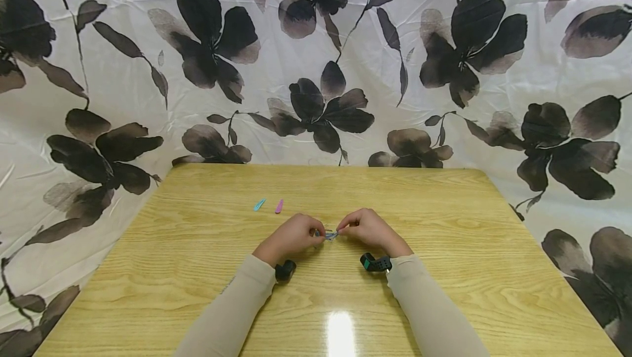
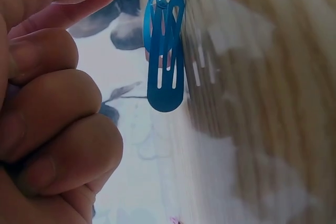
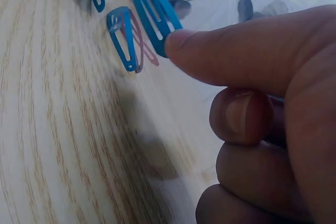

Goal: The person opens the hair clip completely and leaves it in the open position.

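Clip [image 3: 140, 3], blue, spans the small gap between the two hands, well above the near edge of the table [image 1: 148, 269]. From my remote feed I read the right hand [image 1: 366, 231] as pinching: thumb laid against the clip's wide end, remaining fingers curled into the palm. At the opposite end I see the left hand [image 1: 295, 234], thumb and forefinger drawn together at the clip, other fingers bent in. Its exact contact is cut off at the frame edge of the left wrist view, so I can't tell how firm the grip is.

Loose blue clips [image 3: 129, 40] lie on the wood just beyond the right fingertips, splayed and partly overlapping; I can't get a clean count. Past the left hand, apart from it and on the far side, I have a teal clip [image 1: 259, 204] and a pink clip [image 1: 279, 207], side by side, not touching. Beige sleeves [image 1: 439, 307], black wrist devices [image 1: 285, 271], floral cloth [image 1: 214, 44] behind.
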Motion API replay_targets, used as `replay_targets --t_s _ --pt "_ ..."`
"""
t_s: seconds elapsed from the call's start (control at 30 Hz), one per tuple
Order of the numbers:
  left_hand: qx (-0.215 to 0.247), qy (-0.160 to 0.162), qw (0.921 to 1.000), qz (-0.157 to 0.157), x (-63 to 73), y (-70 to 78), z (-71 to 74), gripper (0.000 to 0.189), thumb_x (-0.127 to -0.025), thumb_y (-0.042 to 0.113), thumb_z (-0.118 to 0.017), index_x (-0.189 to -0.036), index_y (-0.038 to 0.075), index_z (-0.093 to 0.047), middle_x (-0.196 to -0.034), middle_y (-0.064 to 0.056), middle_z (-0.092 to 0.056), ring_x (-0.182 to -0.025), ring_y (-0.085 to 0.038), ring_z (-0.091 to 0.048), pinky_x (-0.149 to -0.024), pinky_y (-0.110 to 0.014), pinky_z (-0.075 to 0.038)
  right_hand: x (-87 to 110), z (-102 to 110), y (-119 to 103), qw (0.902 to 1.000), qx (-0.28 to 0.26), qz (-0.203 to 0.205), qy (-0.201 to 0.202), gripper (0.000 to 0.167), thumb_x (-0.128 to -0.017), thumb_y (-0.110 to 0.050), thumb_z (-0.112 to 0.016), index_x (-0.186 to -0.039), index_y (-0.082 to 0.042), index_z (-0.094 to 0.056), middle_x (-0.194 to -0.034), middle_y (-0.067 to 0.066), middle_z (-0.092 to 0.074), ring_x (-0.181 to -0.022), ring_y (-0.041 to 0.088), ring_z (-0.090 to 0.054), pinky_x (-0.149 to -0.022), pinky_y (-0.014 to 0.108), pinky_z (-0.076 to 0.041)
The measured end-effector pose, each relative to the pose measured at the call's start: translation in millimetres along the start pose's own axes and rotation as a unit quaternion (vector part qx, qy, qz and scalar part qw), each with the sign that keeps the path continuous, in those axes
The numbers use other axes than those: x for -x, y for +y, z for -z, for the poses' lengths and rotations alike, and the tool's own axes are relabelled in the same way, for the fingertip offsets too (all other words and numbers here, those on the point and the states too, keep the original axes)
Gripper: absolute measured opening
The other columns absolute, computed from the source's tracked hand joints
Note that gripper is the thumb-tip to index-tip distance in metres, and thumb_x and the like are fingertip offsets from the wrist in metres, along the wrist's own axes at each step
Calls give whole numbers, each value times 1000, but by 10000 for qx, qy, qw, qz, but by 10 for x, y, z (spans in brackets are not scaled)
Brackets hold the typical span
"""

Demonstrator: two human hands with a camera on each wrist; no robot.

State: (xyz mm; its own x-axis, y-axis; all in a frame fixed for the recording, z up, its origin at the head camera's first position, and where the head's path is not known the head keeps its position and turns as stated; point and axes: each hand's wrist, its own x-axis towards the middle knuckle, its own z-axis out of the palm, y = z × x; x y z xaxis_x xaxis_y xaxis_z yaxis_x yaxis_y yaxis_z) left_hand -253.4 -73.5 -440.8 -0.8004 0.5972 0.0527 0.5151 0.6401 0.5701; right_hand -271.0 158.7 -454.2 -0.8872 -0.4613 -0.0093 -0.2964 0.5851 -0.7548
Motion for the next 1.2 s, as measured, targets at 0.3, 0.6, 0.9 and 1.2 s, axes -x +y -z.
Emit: replay_targets --t_s 0.3,0.6,0.9,1.2 --pt "-474 -64 9988 -31 -7 15 -33 10 -90 18 -66 -91 15 -76 -88 4 -71 -68 -7 -53 -67 -27 -47 -11 -23 18 9997 235 68 -91 10 -90 -20 -69 -90 -25 -78 -93 -5 -73 -74 13 -58 -67 30 -46" --pt "-773 -82 9969 -93 -12 46 -41 10 -90 17 -66 -88 16 -76 -89 5 -72 -74 -6 -56 -73 -27 -49 -18 -43 41 9992 334 179 -124 9 -89 -20 -70 -88 -25 -78 -93 -7 -73 -77 11 -59 -70 31 -47" --pt "-944 -64 9954 -133 -23 41 -56 10 -90 18 -67 -85 17 -75 -87 6 -72 -74 -6 -57 -73 -28 -50 -22 -42 39 9989 397 217 -126 9 -89 -20 -70 -88 -24 -78 -93 -7 -74 -79 10 -60 -71 29 -47" --pt "-997 -77 9950 -55 -26 27 -77 11 -91 20 -67 -85 19 -75 -87 8 -71 -75 -7 -59 -74 -29 -51 -15 -51 44 9990 354 203 -167 9 -89 -20 -70 -88 -23 -78 -94 -6 -74 -80 9 -60 -73 29 -48"
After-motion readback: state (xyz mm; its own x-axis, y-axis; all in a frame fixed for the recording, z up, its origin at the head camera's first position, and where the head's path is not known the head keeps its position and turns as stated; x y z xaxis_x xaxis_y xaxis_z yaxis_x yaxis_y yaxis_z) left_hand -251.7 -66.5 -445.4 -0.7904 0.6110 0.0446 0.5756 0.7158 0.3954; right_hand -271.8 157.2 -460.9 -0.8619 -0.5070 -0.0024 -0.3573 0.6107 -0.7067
